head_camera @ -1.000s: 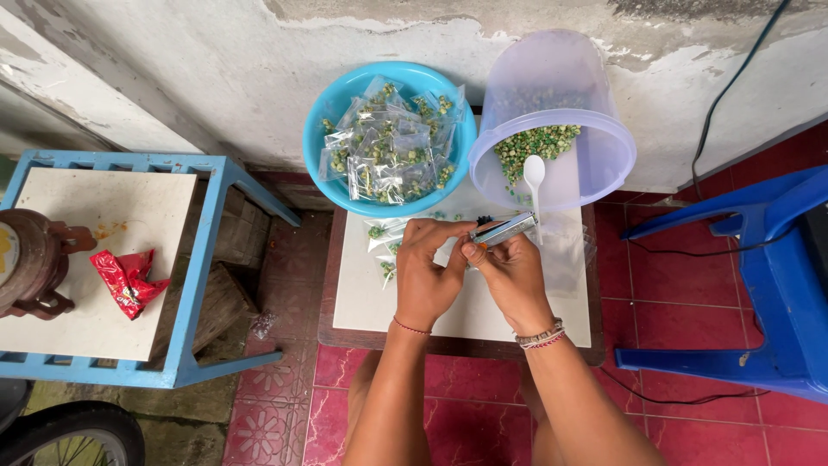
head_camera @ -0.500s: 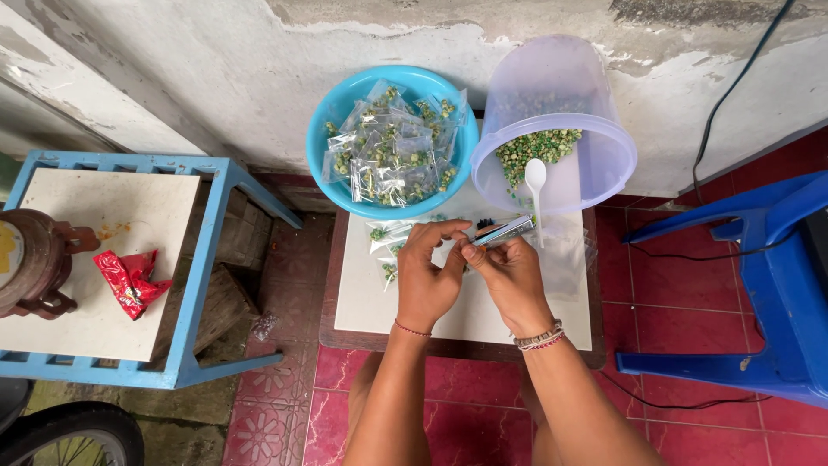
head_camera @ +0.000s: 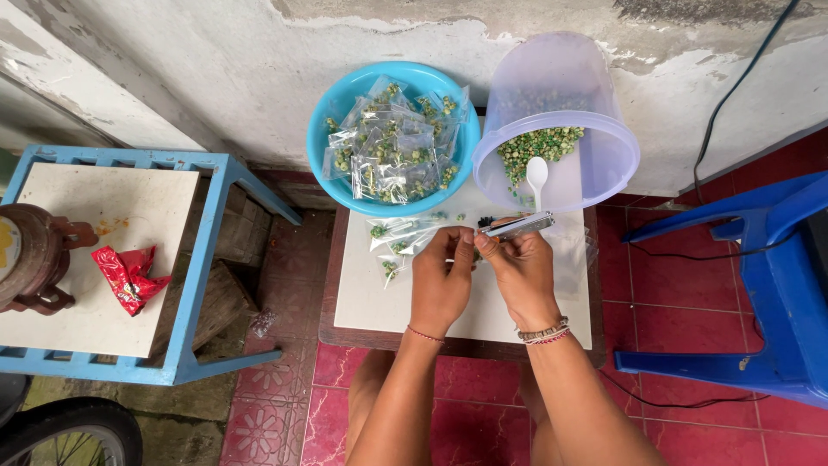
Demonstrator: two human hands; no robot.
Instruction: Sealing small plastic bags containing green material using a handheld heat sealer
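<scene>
My right hand [head_camera: 521, 272] grips a small metal stapler [head_camera: 517, 227] over the white-topped low table [head_camera: 371, 293]. My left hand [head_camera: 440, 280] pinches the top of a small clear plastic bag [head_camera: 473, 250] of green peas, held up against the stapler; the bag is mostly hidden by my fingers. A few filled clear bags [head_camera: 398, 242] lie on the table left of my hands. Behind them a blue bowl [head_camera: 328, 164] holds several filled bags. A tilted clear tub [head_camera: 561, 129] holds loose green peas and a white spoon [head_camera: 536, 177].
A blue-framed side table [head_camera: 207, 250] at left carries a red wrapper [head_camera: 128, 278] and a brown pot [head_camera: 30, 259]. A blue plastic chair [head_camera: 768, 293] stands at right, with a black cable on the red tiled floor. A tyre shows at bottom left.
My hands stay together at the stapler; they have shifted only slightly. Nothing else has moved.
</scene>
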